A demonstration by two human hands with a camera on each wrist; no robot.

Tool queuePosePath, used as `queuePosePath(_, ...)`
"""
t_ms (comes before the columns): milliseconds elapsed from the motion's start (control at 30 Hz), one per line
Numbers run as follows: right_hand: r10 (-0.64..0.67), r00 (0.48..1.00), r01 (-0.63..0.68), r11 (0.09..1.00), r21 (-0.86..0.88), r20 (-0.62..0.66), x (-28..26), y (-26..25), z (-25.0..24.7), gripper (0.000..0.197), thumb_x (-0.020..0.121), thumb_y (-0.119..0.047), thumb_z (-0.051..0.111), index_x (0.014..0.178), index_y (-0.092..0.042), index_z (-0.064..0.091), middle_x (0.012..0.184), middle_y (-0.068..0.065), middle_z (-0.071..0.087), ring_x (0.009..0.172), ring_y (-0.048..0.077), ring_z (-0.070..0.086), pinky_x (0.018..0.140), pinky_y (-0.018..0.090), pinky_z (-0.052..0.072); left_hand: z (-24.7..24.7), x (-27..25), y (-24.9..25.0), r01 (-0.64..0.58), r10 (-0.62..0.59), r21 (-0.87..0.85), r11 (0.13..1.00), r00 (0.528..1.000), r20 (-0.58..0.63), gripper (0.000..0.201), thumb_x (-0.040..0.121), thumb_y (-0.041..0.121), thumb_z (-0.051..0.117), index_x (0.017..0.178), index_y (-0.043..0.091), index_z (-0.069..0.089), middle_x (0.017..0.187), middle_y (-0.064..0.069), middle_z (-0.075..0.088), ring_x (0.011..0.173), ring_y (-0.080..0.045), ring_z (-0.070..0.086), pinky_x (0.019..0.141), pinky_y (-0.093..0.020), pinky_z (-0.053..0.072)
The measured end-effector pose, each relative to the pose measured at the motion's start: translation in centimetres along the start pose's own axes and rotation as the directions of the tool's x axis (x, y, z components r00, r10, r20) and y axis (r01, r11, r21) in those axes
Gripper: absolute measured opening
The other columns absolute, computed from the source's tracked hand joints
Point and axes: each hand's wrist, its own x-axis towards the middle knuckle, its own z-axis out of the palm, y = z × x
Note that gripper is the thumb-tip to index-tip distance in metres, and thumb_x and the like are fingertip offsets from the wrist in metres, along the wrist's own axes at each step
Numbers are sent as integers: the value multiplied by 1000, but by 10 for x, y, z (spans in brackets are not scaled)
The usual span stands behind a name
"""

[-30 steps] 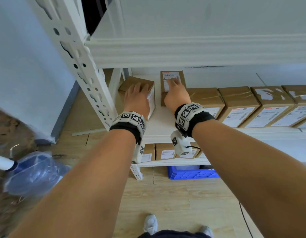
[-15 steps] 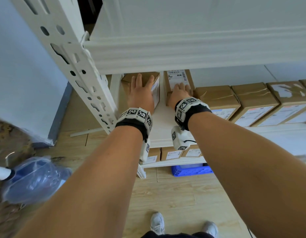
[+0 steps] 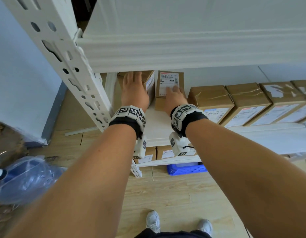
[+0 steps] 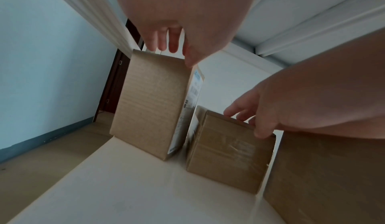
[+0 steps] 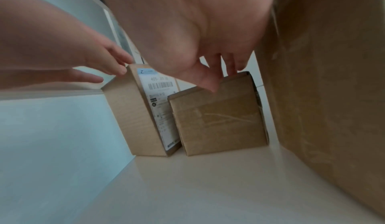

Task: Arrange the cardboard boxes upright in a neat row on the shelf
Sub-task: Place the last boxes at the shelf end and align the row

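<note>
resting on top of the tall box at the left end of the shelf, the left hand lies flat with fingers straight, gripping nothing. this box stands upright, its label facing right. just beside it sits the short box, label up, where the right hand presses with fingers loosely extended over the top and the thumb at the near edge. farther right along the front edge runs a row of boxes.

Pale blue wall, wooden floor
</note>
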Motion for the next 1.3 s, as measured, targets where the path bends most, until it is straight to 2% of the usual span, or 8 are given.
queuePosePath(133,-47,998,45,998,-38,-48,-11,1,1,41,89,-9,45,129,-8,47,134,14,43,129,33,33,104,45,40,-9,-20,5,69,-67,17,998,995,-79,34,87,-2,43,119,5,49,124,-12,50,111,-27,48,83,-34,44)
queuePosePath(233,-63,993,61,998,-28,-100,-21,5,4,36,89,-7,43,124,-12,52,129,10,47,126,30,36,97,43,44,-9,-29,6,139,-138,-26,990,990,18,26,92,2,42,115,8,52,116,-8,53,88,-24,52,68,-31,37)
queuePosePath(433,-144,969,155,987,38,-199,-48,14,14,27,88,-6,46,109,-12,62,118,6,56,115,26,44,92,38,45,8,-36,1,346,-280,-123,930,886,370,34,102,22,39,130,9,55,127,-13,61,115,-31,57,91,-35,44)
queuePosePath(567,-59,936,82,995,52,-346,-66,19,27,36,89,-12,47,125,-8,50,127,14,47,118,31,43,99,40,42,16,-45,2,431,-312,-134,892,804,507,38,102,21,36,130,7,58,129,-16,60,115,-33,57,91,-35,44)
queuePosePath(633,37,954,-22,998,56,-297,-73,20,30,42,94,-19,44,133,-5,40,131,17,44,121,33,42,102,39,39,15,-49,3,439,-296,-159,884,792,534,36,100,14,37,126,5,60,125,-17,61,112,-32,58,86,-35,44)
queuePosePath(833,174,982,-149,952,266,-74,-83,19,27,49,94,-22,41,138,-6,30,130,18,47,116,33,51,93,42,48,7,-62,3,470,-310,-205,859,795,522,30,91,9,40,108,5,65,107,-16,66,93,-30,63,83,-38,54)
queuePosePath(1067,142,982,-97,946,309,-127,-95,22,12,55,80,-23,61,128,-7,38,128,12,45,119,30,46,97,41,47,-17,-74,14,401,-305,-152,903,849,432,31,95,13,42,119,16,61,113,-6,65,90,-23,57,71,-30,41)
queuePosePath(1300,138,979,-60,899,433,-151,-103,27,7,41,84,-1,52,121,-7,36,123,14,46,101,32,58,76,33,50,-18,-83,22,398,-302,-271,876,892,336,35,93,8,50,126,17,53,119,-2,64,97,-20,61,74,-29,44)
